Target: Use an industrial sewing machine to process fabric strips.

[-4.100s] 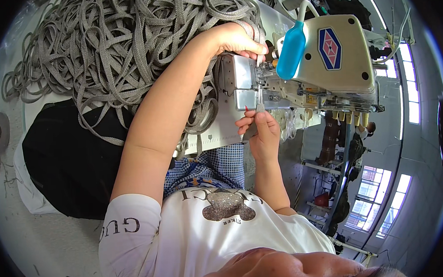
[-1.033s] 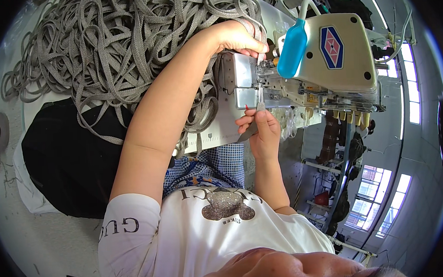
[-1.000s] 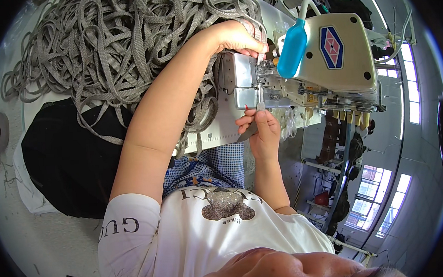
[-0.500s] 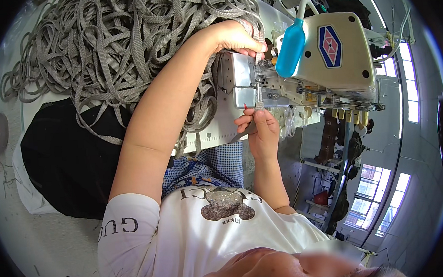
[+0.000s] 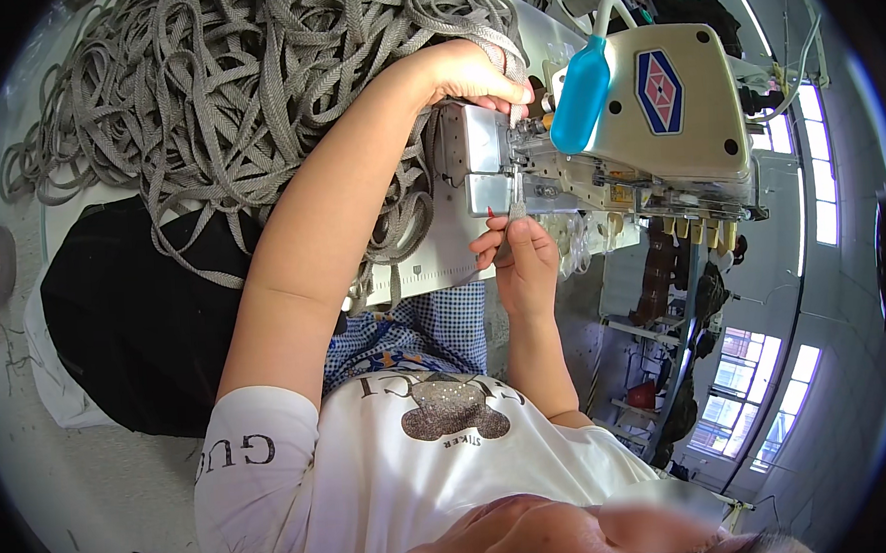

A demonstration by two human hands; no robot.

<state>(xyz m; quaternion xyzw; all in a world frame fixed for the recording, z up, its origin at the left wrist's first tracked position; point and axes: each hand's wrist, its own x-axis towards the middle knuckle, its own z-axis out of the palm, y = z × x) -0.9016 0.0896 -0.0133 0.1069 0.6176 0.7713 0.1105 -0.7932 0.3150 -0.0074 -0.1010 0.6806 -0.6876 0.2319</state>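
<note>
Pinching a short end of grey webbing strap [image 5: 516, 213] between thumb and fingertips, the right hand [image 5: 518, 258] sits just right of centre, at the lower front edge of the cream sewing machine [image 5: 646, 126]. Above it, in the upper middle, the left hand [image 5: 468, 75] lies curled, fingers bent down onto more strap by the machine's metal plate. Farther off, a tangled heap of grey strap [image 5: 243, 97] fills the upper left beside a blue bottle [image 5: 579, 94].
</note>
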